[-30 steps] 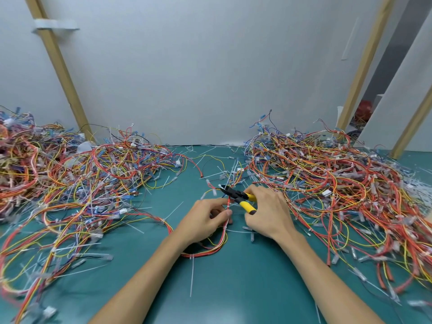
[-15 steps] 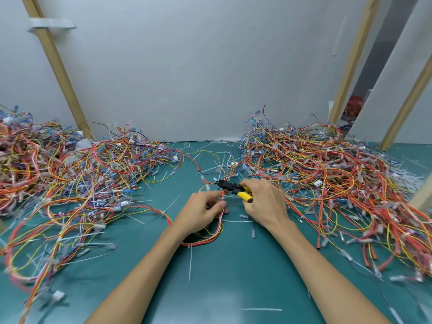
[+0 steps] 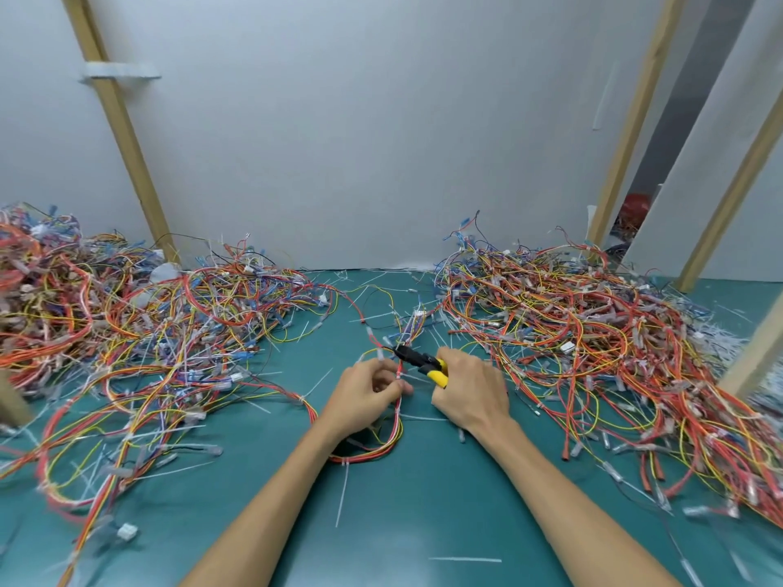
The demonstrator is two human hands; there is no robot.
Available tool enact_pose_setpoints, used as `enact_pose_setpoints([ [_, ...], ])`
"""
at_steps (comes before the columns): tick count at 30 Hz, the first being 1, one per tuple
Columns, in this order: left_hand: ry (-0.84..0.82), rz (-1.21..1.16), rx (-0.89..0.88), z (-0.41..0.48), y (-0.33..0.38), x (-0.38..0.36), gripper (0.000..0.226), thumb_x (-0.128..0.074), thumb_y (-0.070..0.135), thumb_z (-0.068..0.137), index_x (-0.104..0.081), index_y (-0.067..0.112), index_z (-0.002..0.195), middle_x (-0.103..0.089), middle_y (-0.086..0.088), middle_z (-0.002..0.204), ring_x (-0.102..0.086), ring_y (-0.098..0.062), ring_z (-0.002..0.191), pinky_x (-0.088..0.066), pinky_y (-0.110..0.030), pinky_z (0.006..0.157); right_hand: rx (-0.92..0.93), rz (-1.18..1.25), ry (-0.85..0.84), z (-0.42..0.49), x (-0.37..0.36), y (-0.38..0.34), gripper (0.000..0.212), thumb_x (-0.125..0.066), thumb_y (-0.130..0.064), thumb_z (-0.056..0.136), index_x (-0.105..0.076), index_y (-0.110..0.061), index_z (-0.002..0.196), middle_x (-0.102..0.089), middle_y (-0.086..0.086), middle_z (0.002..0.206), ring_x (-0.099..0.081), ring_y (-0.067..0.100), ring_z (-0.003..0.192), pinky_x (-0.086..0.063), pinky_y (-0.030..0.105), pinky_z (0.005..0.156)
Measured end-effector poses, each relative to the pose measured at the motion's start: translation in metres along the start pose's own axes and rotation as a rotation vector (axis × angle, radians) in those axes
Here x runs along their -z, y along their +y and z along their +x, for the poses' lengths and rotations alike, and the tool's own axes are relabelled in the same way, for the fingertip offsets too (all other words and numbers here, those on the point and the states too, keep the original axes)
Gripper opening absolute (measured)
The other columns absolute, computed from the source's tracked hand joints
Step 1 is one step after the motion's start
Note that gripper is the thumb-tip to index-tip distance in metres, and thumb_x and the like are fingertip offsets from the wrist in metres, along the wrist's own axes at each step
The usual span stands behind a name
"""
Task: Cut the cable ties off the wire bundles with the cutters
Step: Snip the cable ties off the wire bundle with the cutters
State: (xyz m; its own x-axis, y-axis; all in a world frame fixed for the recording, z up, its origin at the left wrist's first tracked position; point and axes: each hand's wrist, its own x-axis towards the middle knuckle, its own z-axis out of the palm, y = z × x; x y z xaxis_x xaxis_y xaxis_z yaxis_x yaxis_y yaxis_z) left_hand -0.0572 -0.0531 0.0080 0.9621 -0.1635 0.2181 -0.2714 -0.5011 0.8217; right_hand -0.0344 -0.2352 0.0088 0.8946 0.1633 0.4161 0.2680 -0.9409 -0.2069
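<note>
1. Head view: the left hand [image 3: 364, 396] pinches a red-and-yellow wire bundle [image 3: 396, 421] at mid-table, with its fingers curled round it.
2. The right hand [image 3: 470, 391] grips the yellow-handled cutters [image 3: 423, 361], whose black tip is at the bundle.
3. Tangled wire piles [image 3: 127, 332] flank both hands on the green table [image 3: 423, 502].

The bench [image 3: 423, 502] is covered in a smooth teal mat with a soft sheen, catching a pale reflection near its front edge. The wire bundles [image 3: 593, 332] wear slick plastic insulation in red, orange, yellow and blue. The cable ties [image 3: 342, 493] are thin, translucent whitish plastic. The cutters [image 3: 423, 363] have yellow plastic-coated grips and a dark, matt head. The slanted posts [image 3: 123, 133] are bare pale wood, unvarnished in look, and the wall [image 3: 360, 141] behind is a flat, matt white panel.
</note>
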Motion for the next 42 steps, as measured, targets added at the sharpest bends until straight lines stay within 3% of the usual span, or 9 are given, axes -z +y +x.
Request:
enact_pose_setpoints([
  [5, -0.027, -0.058, -0.046, -0.004, 0.001, 0.0, 0.012, -0.054, 0.005, 0.095, -0.054, 0.012, 0.105, -0.075, 0.004, 0.087, -0.064, -0.009, 0.068, -0.05, -0.024, 0.072, -0.004, -0.002, -0.005, 0.0, -0.001, 0.002, 0.015, -0.054, -0.018, 0.064, -0.041, -0.021, 0.073, -0.04, -0.007, 0.062, -0.044, 0.025, 0.058, -0.026, 0.029, 0.051],
  [12, -0.066, -0.144, 0.012, -0.008, -0.001, 0.006, 0.013, -0.056, 0.008, 0.095, -0.055, 0.007, 0.108, -0.075, 0.0, 0.086, -0.06, -0.008, 0.07, -0.048, -0.018, 0.072, 0.029, -0.024, -0.013, -0.001, -0.002, 0.003, 0.016, -0.054, -0.018, 0.064, -0.04, -0.021, 0.071, -0.037, -0.008, 0.059, -0.044, 0.025, 0.057, -0.014, 0.024, 0.045],
  [22, -0.098, -0.14, 0.016, -0.005, -0.007, 0.005, 0.011, -0.058, 0.015, 0.095, -0.054, 0.021, 0.103, -0.076, 0.007, 0.085, -0.062, -0.008, 0.071, -0.052, -0.025, 0.076, 0.022, -0.049, -0.023, 0.0, 0.002, 0.002, 0.018, -0.055, -0.017, 0.062, -0.044, -0.021, 0.075, -0.041, -0.006, 0.062, -0.045, 0.024, 0.06, -0.018, 0.026, 0.047],
  [28, -0.059, -0.156, -0.007, -0.004, -0.009, 0.004, 0.012, -0.06, 0.011, 0.094, -0.06, 0.01, 0.106, -0.076, 0.003, 0.083, -0.06, -0.008, 0.063, -0.05, -0.022, 0.069, 0.03, -0.042, -0.009, 0.001, 0.001, 0.004, 0.019, -0.055, -0.018, 0.062, -0.042, -0.02, 0.075, -0.045, -0.004, 0.066, -0.044, 0.025, 0.061, -0.019, 0.028, 0.047],
  [31, -0.023, -0.146, -0.008, -0.005, -0.009, 0.004, 0.024, -0.063, 0.013, 0.092, -0.065, 0.003, 0.115, -0.076, 0.001, 0.083, -0.061, -0.006, 0.061, -0.05, -0.022, 0.07, 0.053, -0.032, 0.012, 0.001, -0.001, 0.006, 0.023, -0.058, -0.017, 0.063, -0.042, -0.021, 0.079, -0.042, -0.007, 0.069, -0.043, 0.022, 0.064, -0.023, 0.03, 0.053],
  [34, -0.003, -0.099, -0.02, -0.004, -0.01, 0.002, 0.028, -0.064, 0.014, 0.091, -0.068, 0.008, 0.118, -0.076, 0.004, 0.082, -0.061, -0.004, 0.06, -0.051, -0.02, 0.07, 0.075, -0.018, 0.028, 0.003, -0.004, 0.008, 0.029, -0.061, -0.016, 0.063, -0.049, -0.02, 0.089, -0.038, -0.007, 0.075, -0.039, 0.019, 0.071, -0.026, 0.03, 0.063],
  [38, 0.01, -0.021, -0.05, -0.002, -0.011, 0.0, 0.026, -0.063, 0.014, 0.092, -0.07, 0.01, 0.117, -0.076, 0.006, 0.079, -0.059, -0.003, 0.057, -0.053, -0.022, 0.068, 0.107, -0.046, 0.027, 0.007, -0.007, 0.011, 0.042, -0.064, -0.02, 0.065, -0.053, -0.019, 0.106, -0.049, -0.003, 0.09, -0.038, 0.017, 0.081, -0.03, 0.03, 0.072],
  [42, 0.001, 0.056, -0.09, -0.002, -0.01, 0.0, 0.021, -0.062, 0.015, 0.092, -0.073, 0.015, 0.11, -0.075, 0.01, 0.076, -0.054, -0.002, 0.054, -0.051, -0.021, 0.064, 0.119, -0.061, 0.018, 0.008, -0.006, 0.011, 0.04, -0.064, -0.02, 0.063, -0.053, -0.019, 0.102, -0.043, -0.006, 0.084, -0.043, 0.019, 0.081, -0.033, 0.031, 0.073],
])
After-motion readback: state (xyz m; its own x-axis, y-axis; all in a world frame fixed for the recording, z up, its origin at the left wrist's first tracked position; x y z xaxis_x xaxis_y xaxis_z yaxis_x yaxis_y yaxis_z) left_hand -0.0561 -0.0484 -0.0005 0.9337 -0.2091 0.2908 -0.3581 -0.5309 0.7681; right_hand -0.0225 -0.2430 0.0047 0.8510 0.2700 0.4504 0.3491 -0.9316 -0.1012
